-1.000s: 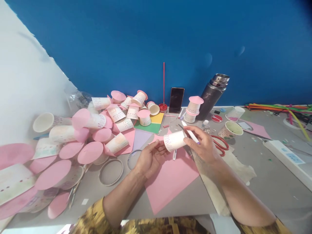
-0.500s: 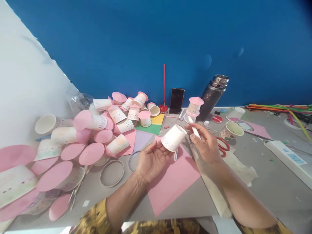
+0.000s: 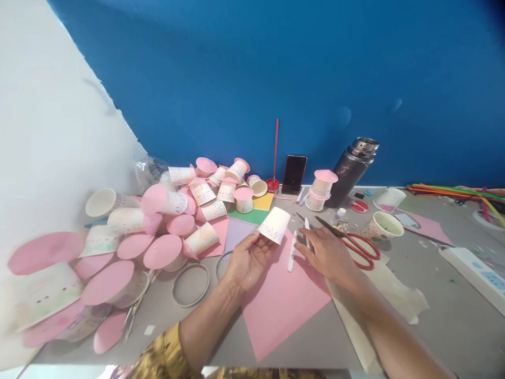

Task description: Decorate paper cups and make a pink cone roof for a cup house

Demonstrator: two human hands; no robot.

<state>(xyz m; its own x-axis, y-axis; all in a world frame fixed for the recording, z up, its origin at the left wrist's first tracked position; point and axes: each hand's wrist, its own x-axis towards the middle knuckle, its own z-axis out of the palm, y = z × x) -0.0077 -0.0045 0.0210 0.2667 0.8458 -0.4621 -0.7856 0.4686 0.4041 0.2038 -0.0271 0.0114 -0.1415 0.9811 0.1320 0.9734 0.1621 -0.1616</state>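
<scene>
My left hand [image 3: 249, 259] is closed around a white paper cup [image 3: 273, 225], held upside down with a purple zigzag line near its rim. My right hand [image 3: 326, 253] rests low over the table to the right of the cup, its fingers holding a white pen [image 3: 306, 228] whose tip sticks out past them. A second white marker [image 3: 291, 251] lies on the pink paper sheet [image 3: 281, 302] between my hands. Red-handled scissors [image 3: 357, 246] lie just right of my right hand.
A heap of decorated cups with pink round lids [image 3: 169, 231] fills the left of the table. Two wire rings [image 3: 191, 284] lie near my left wrist. A phone [image 3: 294, 173], a steel flask [image 3: 350, 164], a stacked cup pair [image 3: 321, 184], an open cup [image 3: 382, 226] and a power strip [image 3: 475, 266] stand further back and right.
The cup has turned from lying sideways to upside down and now rests in my left hand alone. My right hand has come off it and dropped toward the table with the pen.
</scene>
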